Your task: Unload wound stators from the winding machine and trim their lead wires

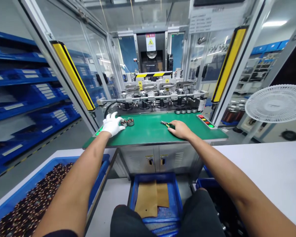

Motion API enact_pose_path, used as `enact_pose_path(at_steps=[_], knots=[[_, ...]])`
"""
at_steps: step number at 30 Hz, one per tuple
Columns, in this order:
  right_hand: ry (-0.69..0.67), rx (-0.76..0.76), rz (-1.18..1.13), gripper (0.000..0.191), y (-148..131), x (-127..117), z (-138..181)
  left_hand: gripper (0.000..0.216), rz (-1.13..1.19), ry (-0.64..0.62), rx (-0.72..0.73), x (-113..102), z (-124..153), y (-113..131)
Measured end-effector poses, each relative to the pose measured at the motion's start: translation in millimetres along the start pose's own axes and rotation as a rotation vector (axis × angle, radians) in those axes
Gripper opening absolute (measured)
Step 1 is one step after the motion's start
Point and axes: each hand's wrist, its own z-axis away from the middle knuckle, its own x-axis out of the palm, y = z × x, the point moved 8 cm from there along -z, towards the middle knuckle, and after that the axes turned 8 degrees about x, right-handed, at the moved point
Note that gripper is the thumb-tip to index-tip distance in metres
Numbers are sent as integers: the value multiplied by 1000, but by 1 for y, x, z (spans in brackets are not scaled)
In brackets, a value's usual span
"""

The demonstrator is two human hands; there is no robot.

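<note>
Left hand [111,124] beside two metal cups [130,122], left of frame centre.
Gloved, fingers spread around the nearer cup [123,123]; whether it grips, I cannot tell. The cups sit side by side, just right of its palm. Across the green worktop [145,133], the farther right hand [179,129] curls over pliers [164,123], tips pointing left.

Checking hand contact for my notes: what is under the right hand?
Pliers: their metal tip and some handle show on the green tabletop. The right hand covers the rest.
</note>
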Motion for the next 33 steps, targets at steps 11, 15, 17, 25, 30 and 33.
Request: enact_pose_path(at_steps=[11,15,17,25,30,33], knots=[[197,-23,-229,45,-8,-24,15,15,409,299,54,-20,98,49],[207,-40,-696,37,-37,-17,78,19,507,525,264,-40,191,113],[-35,8,-1170,36,-58,10,119,26,497,618,364,-46,225,138],[-835,316,-1983,48,-123,62,228,39,457,541,527,-28,256,176],[-743,402,-1970,50,-120,59,233,35,469,550,481,-29,259,180],[-604,457,-1961,50,-118,62,232,33,415,593,469,-31,263,183]])
